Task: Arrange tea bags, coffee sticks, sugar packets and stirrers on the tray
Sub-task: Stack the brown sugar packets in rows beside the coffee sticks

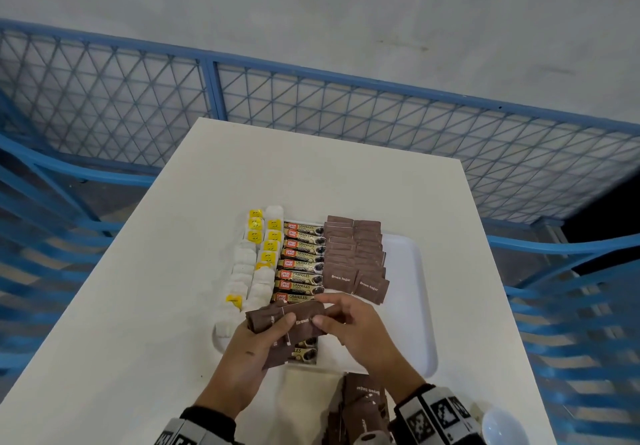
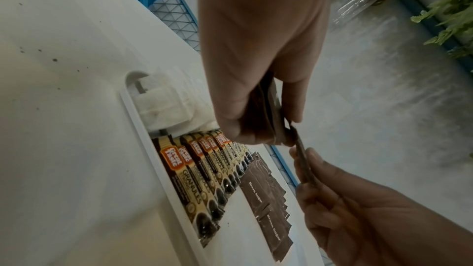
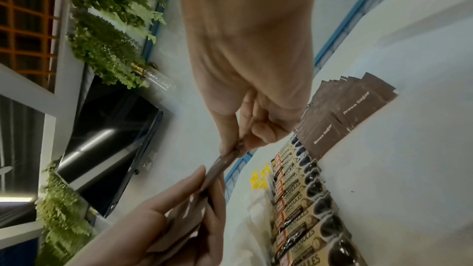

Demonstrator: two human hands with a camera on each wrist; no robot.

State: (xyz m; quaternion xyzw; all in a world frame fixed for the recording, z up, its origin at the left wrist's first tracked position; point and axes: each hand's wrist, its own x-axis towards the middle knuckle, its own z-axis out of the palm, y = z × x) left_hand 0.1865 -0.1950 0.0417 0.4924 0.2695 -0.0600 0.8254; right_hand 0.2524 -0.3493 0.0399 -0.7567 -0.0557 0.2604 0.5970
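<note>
A white tray [image 1: 410,306] holds tea bags [image 1: 258,264] on its left, a column of coffee sticks [image 1: 300,264] in the middle and two columns of brown sugar packets [image 1: 353,254] to their right. Over the tray's near end my left hand [image 1: 263,340] grips a stack of brown sugar packets [image 1: 268,320]. My right hand [image 1: 332,316] pinches the top packet [image 1: 306,321] of that stack by its right end. In the left wrist view the pinched packet [image 2: 303,161] stands edge-on between both hands. The right wrist view shows the same packet [image 3: 220,167].
A loose pile of brown sugar packets [image 1: 360,406] lies at the table's near edge, below my right wrist. A white rounded object [image 1: 498,424] sits at the near right corner. A blue mesh fence [image 1: 311,98] runs behind the table.
</note>
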